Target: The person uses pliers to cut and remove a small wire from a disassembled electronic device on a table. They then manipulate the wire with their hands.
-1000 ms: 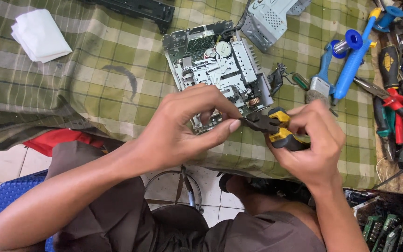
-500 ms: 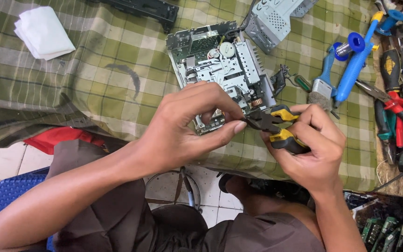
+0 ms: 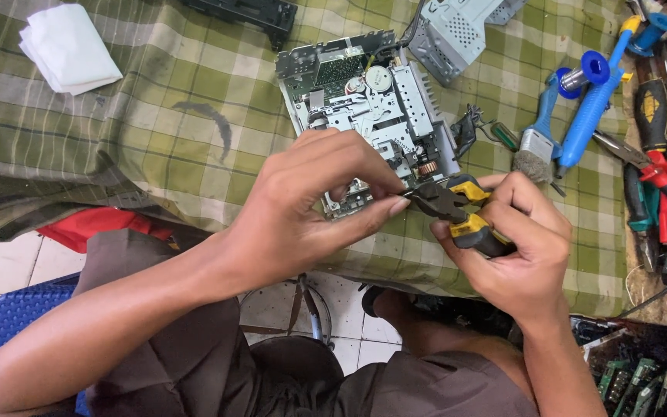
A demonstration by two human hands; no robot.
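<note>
Two hands at the opened player on the checked tabletop — right hand grips pliers, left hand fingers pinch at their tip; tiny part unclear — steady hold needed.

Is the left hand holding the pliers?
No, the right hand holds the yellow-handled pliers; the left hand only pinches at their tip.
</note>
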